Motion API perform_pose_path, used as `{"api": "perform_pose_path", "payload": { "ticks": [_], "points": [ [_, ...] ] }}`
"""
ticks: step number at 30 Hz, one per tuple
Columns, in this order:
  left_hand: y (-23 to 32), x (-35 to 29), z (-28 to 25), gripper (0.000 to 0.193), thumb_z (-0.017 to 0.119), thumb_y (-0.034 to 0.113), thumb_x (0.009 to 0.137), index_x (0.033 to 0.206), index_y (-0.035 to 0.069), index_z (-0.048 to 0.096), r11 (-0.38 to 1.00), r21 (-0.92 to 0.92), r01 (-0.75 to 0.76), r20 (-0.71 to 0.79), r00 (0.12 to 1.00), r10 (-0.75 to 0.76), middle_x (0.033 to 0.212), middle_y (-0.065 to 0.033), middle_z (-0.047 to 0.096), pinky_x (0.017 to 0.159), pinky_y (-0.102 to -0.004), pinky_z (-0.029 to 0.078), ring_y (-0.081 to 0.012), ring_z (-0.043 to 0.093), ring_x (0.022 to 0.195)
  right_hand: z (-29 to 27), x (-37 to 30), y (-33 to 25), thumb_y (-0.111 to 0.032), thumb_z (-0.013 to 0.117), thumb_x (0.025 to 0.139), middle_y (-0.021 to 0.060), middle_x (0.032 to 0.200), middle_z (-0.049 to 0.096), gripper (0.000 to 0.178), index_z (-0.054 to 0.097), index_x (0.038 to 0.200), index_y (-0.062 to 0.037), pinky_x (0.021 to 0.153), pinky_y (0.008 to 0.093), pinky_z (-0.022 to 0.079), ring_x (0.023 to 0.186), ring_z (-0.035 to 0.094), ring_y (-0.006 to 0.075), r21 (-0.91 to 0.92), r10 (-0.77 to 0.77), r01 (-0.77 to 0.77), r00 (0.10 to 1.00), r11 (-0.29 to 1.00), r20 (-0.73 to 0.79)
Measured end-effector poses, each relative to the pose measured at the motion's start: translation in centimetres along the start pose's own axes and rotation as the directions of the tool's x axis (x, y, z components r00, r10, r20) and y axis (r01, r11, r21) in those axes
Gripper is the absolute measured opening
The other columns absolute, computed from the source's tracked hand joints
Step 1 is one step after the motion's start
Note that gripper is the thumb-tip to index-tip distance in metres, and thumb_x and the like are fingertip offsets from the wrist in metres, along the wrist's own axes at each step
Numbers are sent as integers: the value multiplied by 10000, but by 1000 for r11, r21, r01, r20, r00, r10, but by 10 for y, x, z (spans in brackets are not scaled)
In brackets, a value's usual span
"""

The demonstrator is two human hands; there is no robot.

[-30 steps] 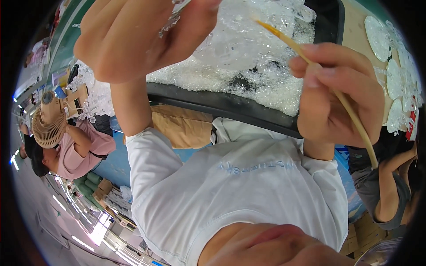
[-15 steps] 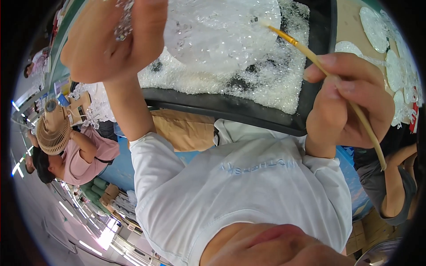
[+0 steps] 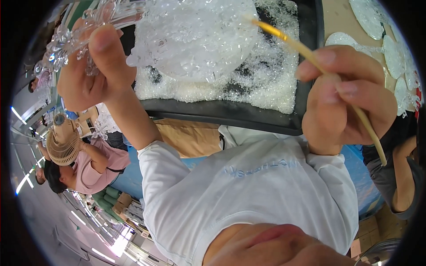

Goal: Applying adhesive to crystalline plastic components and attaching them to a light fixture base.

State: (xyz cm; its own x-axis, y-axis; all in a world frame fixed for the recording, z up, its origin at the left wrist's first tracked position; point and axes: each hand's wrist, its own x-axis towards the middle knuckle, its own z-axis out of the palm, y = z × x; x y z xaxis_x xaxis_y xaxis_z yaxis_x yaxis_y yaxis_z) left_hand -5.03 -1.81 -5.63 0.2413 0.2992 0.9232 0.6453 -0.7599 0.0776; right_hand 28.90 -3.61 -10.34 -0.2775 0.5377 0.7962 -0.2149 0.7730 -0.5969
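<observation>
My left hand is closed around a clear, ornate plastic stem. That stem joins a round, frosted-looking clear disc, dotted with small glassy flakes. The disc hangs over a black tray holding a layer of white, glittering flakes. My right hand pinches a thin paintbrush with a pale wooden handle and a gold ferrule. The brush tip is at the disc's right edge; whether it touches cannot be told.
More clear round discs lie on the tan table at the right. A person in pink sits at the left near a beige fan. Another person's arm shows at the right.
My left hand has shifted lower and turned, so the clear stem now shows fully. The disc has moved left and tilted. My right hand and the brush have moved slightly left.
</observation>
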Motion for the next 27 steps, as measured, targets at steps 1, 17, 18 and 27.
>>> {"api": "perform_pose_path", "payload": {
  "ticks": [1,17,18,27],
  "points": [
    [2,0,3,217,771,82,814,774,-115,691,999,-29,17,-36,999,-18,725,-125,754,644,-274,565,-185,707,600,9,0,4,1,609,973,302,1075,664,195,542,1154,-21,617,349,617,703,700,258,-32,-28,24,994,999,-108],
    [9,3,3,126,672,6,799,775,-116,698,999,29,-14,-2,1000,14,713,-122,746,746,-360,578,-229,701,613,11,-1,-4,-57,642,966,270,1026,671,163,535,1072,6,571,310,566,662,675,244,-8,-1,1,1000,1000,-22],
    [12,6,7,130,691,23,805,779,-104,704,994,105,-32,-5,999,33,712,-124,746,696,-331,571,-227,697,601,11,0,-4,-57,642,966,270,1026,671,163,535,1072,6,571,310,566,662,675,244,-12,-1,1,1000,1000,-21],
    [-14,-20,-6,231,703,40,914,879,-173,621,996,49,-79,-78,994,82,822,-260,728,589,-325,602,-275,719,614,16,-2,-5,-73,649,969,271,1004,677,160,547,1058,12,536,313,572,669,682,264,-45,22,-21,1000,999,14]
  ]
}}
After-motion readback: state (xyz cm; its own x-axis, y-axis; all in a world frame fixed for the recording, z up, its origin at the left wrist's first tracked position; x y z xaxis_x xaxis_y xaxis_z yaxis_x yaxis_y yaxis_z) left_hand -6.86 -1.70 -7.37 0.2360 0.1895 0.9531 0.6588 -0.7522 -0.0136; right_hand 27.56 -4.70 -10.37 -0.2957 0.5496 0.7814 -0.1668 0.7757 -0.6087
